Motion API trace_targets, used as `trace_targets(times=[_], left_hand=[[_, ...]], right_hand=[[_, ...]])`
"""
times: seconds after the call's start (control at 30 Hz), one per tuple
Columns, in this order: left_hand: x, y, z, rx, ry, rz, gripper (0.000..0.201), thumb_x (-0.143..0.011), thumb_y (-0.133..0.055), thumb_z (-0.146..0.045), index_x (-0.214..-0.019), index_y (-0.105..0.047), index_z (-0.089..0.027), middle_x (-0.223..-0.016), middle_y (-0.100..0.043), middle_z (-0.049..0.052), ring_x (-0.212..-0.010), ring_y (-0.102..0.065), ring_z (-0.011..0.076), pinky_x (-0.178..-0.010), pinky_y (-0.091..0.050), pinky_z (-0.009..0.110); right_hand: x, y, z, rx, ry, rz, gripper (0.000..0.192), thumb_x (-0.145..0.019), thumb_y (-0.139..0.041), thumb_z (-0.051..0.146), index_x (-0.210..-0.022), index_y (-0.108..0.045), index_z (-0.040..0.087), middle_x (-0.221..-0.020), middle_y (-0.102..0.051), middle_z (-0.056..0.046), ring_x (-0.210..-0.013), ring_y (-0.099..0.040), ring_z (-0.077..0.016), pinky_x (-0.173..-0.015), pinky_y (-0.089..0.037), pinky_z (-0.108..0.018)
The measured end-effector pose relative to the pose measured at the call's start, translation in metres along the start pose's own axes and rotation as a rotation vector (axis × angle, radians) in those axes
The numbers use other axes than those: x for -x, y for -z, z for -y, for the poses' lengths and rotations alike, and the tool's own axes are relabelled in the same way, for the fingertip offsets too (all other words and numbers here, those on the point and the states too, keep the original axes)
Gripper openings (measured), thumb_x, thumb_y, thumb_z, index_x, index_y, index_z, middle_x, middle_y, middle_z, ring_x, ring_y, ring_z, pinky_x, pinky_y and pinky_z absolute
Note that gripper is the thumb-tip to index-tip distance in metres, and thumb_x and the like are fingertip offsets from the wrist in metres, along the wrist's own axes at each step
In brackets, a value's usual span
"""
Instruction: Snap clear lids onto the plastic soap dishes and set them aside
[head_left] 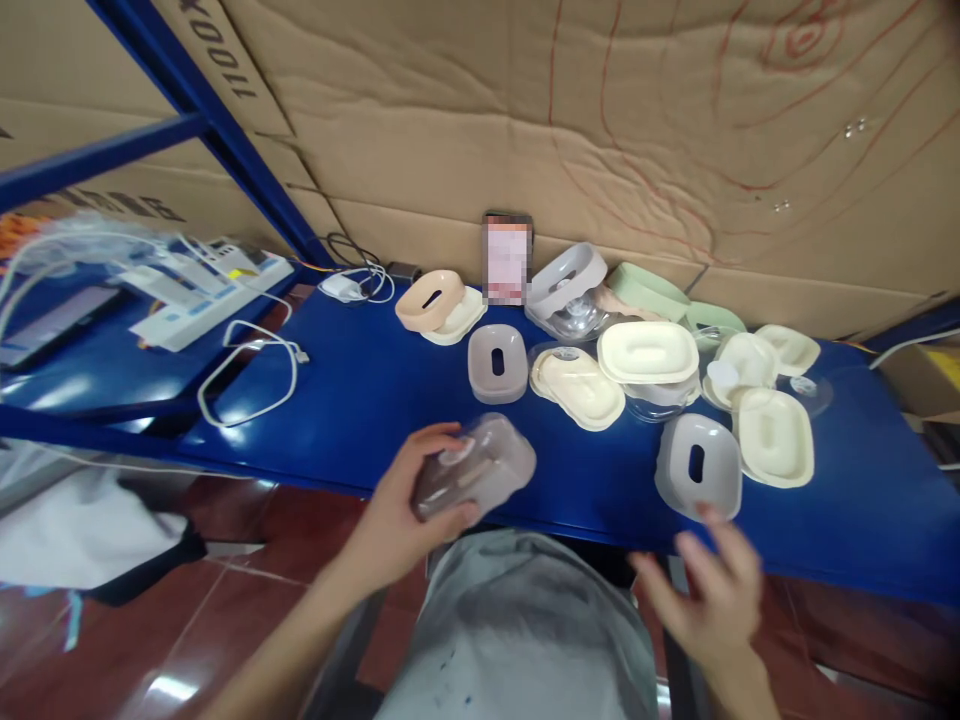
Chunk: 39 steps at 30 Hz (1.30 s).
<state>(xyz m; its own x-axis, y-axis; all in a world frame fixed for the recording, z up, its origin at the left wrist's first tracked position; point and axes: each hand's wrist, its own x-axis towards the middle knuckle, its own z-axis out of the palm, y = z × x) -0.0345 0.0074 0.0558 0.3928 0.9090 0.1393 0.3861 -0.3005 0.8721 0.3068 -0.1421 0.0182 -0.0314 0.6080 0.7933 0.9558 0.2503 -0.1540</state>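
My left hand [420,490] is closed around a small plastic box [480,465], greyish with a see-through cover, held tilted over the table's front edge. A round pale spot shows on the cover near my fingers. My right hand [709,590], slightly blurred, has its fingers apart and holds nothing. Its fingertips are close to a grey tray with an oval slot [697,465]; whether they touch it I cannot tell. Behind the held box sits another grey slotted tray [497,362]. Cream oval lids [649,350] and clear covers lie between the two grey trays.
The blue table [337,400] backs onto a cardboard wall [420,120]. A phone [508,258] leans there, beside a peach tray [430,300], a tilted grey tray [566,278] and green trays [649,290]. More cream lids [776,435] lie right. Left are a power strip [214,300] and a white cable [247,415].
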Motion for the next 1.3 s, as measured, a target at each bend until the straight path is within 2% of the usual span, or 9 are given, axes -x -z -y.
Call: trace_targets(times=[0.1, 0.2, 0.47, 0.6, 0.73, 0.8, 1.0, 1.17, 1.3], left_hand=[[0.002, -0.036, -0.022, 0.287, 0.082, 0.171, 0.054, -0.091, -0.081, -0.058, -0.133, -0.061, -0.03, -0.151, -0.059, 0.011, -0.136, -0.063, 0.0339, -0.11, -0.055, 0.048], [-0.003, -0.055, -0.032, 0.482, 0.156, 0.303, 0.053, -0.095, -0.075, -0.064, -0.133, -0.06, -0.03, -0.146, -0.062, 0.012, -0.131, -0.065, 0.032, -0.104, -0.057, 0.046], [-0.006, -0.072, -0.027, 0.432, 0.122, 0.202, 0.045, -0.101, -0.062, -0.069, -0.13, -0.061, -0.033, -0.137, -0.066, 0.01, -0.125, -0.068, 0.0298, -0.104, -0.06, 0.048], [-0.022, -0.063, -0.029, 0.282, -0.028, 0.107, 0.041, -0.108, -0.053, -0.06, -0.139, -0.055, -0.034, -0.138, -0.067, 0.011, -0.128, -0.07, 0.0301, -0.101, -0.061, 0.048], [-0.07, -0.034, -0.024, -0.329, -0.38, -0.177, 0.043, -0.101, -0.069, -0.049, -0.138, -0.061, -0.028, -0.154, -0.057, 0.014, -0.148, -0.054, 0.0363, -0.122, -0.044, 0.057], [-0.101, -0.019, -0.015, -0.528, -0.487, -0.117, 0.045, -0.099, -0.071, -0.051, -0.136, -0.064, -0.026, -0.155, -0.058, 0.015, -0.151, -0.051, 0.0381, -0.123, -0.041, 0.057], [-0.154, -0.013, 0.008, -0.736, -0.289, -0.078, 0.056, -0.103, -0.062, -0.059, -0.144, -0.062, -0.021, -0.159, -0.054, 0.021, -0.149, -0.053, 0.0431, -0.117, -0.047, 0.061], [-0.147, -0.029, 0.008, -0.623, -0.322, -0.092, 0.066, -0.107, -0.052, -0.066, -0.155, -0.056, -0.02, -0.174, -0.033, 0.024, -0.157, -0.044, 0.0425, -0.125, -0.039, 0.062], [-0.135, -0.025, 0.0, -0.534, -0.401, -0.061, 0.061, -0.11, -0.052, -0.058, -0.161, -0.049, -0.024, -0.181, -0.021, 0.021, -0.164, -0.034, 0.0388, -0.126, -0.041, 0.058]], right_hand=[[-0.025, -0.032, 0.032, -0.164, 0.228, 0.155, 0.071, -0.092, -0.085, 0.025, -0.154, -0.056, 0.041, -0.183, -0.023, 0.003, -0.156, -0.047, -0.0266, -0.131, -0.043, -0.059], [-0.044, -0.049, 0.041, -0.205, 0.256, 0.219, 0.05, -0.094, -0.078, 0.015, -0.14, -0.067, 0.033, -0.176, -0.037, -0.004, -0.156, -0.046, -0.0285, -0.129, -0.044, -0.06], [-0.023, -0.052, 0.041, -0.195, 0.128, 0.104, 0.044, -0.092, -0.067, 0.005, -0.129, -0.068, 0.029, -0.142, -0.061, -0.009, -0.145, -0.054, -0.0302, -0.115, -0.059, -0.058], [-0.006, -0.048, 0.032, -0.197, 0.015, 0.056, 0.044, -0.092, -0.062, 0.006, -0.129, -0.066, 0.031, -0.113, -0.065, -0.006, -0.117, -0.065, -0.0248, -0.101, -0.061, -0.048], [-0.008, -0.041, 0.023, -0.14, 0.05, 0.24, 0.045, -0.094, -0.053, 0.001, -0.127, -0.068, 0.029, -0.098, -0.071, -0.003, -0.096, -0.066, -0.0206, -0.098, -0.053, -0.043], [-0.012, -0.04, 0.022, -0.144, 0.065, 0.285, 0.048, -0.092, -0.051, -0.003, -0.125, -0.069, 0.026, -0.1, -0.072, -0.004, -0.099, -0.066, -0.0211, -0.101, -0.05, -0.042], [-0.017, -0.041, 0.023, -0.212, 0.044, 0.335, 0.046, -0.093, -0.052, 0.001, -0.129, -0.067, 0.025, -0.117, -0.074, -0.007, -0.112, -0.065, -0.0254, -0.104, -0.049, -0.046], [-0.017, -0.041, 0.022, -0.211, 0.049, 0.349, 0.045, -0.094, -0.054, 0.003, -0.131, -0.066, 0.026, -0.119, -0.075, -0.007, -0.113, -0.066, -0.0259, -0.106, -0.048, -0.046], [-0.018, -0.041, 0.022, -0.215, 0.066, 0.408, 0.038, -0.099, -0.061, 0.02, -0.137, -0.064, 0.024, -0.126, -0.075, -0.009, -0.118, -0.065, -0.0282, -0.108, -0.046, -0.049]])
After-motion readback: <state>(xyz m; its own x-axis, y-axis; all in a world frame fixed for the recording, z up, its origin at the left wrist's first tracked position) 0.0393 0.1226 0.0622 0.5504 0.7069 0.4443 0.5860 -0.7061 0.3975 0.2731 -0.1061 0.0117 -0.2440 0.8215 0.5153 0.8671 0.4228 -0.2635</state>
